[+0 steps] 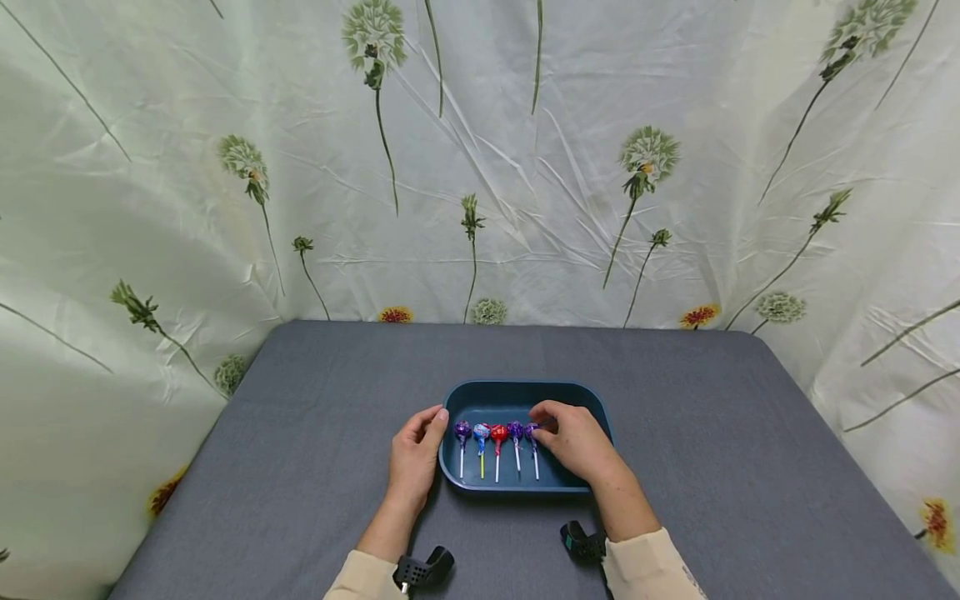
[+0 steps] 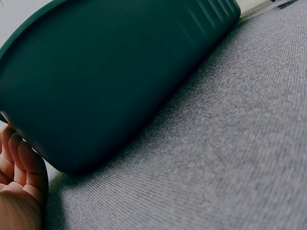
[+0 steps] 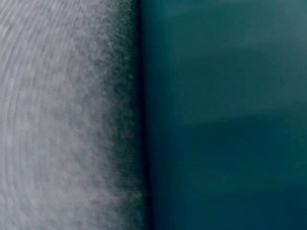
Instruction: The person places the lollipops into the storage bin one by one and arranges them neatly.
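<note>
A dark blue tray [image 1: 517,490] holds several lollipops in a row, their white or yellow sticks toward me. From the left come a purple lollipop [image 1: 462,431], a blue lollipop [image 1: 482,432], a red lollipop [image 1: 498,433] and another purple lollipop [image 1: 515,430]. My left hand [image 1: 412,460] grips the tray's left edge, thumb at the rim; its curled fingers [image 2: 29,165] show against the outer wall in the left wrist view. My right hand [image 1: 579,442] reaches over the right side and pinches the rightmost purple lollipop [image 1: 532,432] by its head. The right wrist view shows only tray wall and cloth.
Grey cloth [image 1: 360,375] covers the table under the tray. Behind and at both sides hangs a pale curtain [image 1: 525,167] printed with dandelions. A black wrist strap [image 1: 424,568] sits at the left wrist and another strap [image 1: 582,543] at the right.
</note>
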A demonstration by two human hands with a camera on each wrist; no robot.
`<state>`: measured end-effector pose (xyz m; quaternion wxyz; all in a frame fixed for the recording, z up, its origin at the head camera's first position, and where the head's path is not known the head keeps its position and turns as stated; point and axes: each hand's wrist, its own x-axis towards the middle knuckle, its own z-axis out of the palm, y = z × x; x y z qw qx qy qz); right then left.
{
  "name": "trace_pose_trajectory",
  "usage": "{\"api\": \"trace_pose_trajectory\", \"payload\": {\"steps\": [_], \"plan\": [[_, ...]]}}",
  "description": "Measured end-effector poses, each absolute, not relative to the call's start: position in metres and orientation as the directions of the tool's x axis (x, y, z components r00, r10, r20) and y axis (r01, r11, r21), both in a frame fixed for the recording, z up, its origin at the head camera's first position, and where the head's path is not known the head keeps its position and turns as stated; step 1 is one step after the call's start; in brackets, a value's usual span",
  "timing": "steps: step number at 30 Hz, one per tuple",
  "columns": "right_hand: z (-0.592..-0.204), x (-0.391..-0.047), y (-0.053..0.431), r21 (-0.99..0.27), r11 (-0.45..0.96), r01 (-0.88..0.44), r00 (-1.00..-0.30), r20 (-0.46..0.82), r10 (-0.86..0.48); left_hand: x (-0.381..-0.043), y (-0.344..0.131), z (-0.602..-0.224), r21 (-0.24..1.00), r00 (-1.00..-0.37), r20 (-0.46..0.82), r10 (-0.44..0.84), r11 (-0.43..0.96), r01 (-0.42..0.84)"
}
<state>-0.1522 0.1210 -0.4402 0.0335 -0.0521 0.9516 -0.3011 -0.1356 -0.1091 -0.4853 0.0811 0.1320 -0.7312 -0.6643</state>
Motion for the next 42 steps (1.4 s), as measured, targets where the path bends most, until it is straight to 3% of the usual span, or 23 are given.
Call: {"api": "trace_pose_trajectory", "payload": {"steps": [42], "plan": [[-0.4384,-0.1519,0.1224,-0.578,0.813,-0.06,-0.996,-0.022,-0.09,-0.1369,-0.1088,-0.488,0.994,-0.951,-0.062,-0.304,0.064,-0.085]]}}
